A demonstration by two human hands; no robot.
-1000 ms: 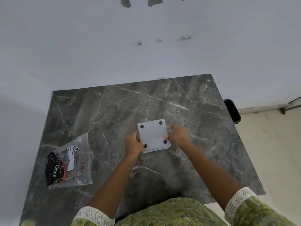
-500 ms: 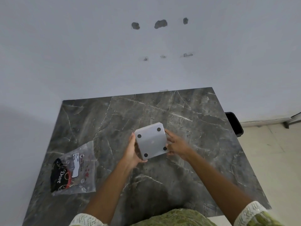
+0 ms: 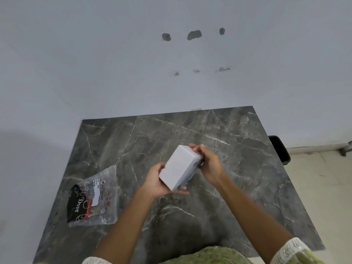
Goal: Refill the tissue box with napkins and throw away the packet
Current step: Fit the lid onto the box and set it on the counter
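Note:
A white tissue box is held in the air above the middle of the dark marble table, tilted with a plain side facing me. My left hand cups its near lower end from underneath. My right hand grips its far right end, where the base with its black feet is now turned away. A clear plastic packet with a black and red printed label lies flat on the table's left part, apart from both hands. Its contents cannot be made out.
A black bin stands on the floor just past the table's right edge. A white wall runs behind the table. Pale floor tiles show at the right.
The box lay base-up on the table a second ago. Both hands have lifted it and turned it, so the footed base now faces right and away.

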